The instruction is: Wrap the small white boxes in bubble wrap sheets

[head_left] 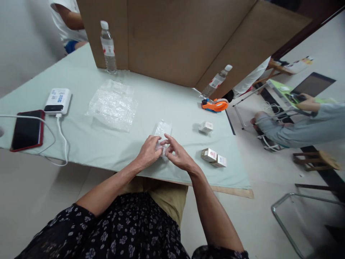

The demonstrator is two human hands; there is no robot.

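On the left of the surface [88,144] lie a red phone [27,130] and a white power bank [58,101]. Further right lies a sheet of bubble wrap [113,104]. Near the front edge, the left hand [148,153] and right hand [176,154] both pinch a small bubble-wrap piece [162,130], grip narrow. To the right stand two small boxes [213,157].

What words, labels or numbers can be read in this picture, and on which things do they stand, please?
None can be read.
Power bank: blue print, blurred.
Two small boxes: red marks, too small.
Bottle label: blurred.
Second bottle label: blurred.
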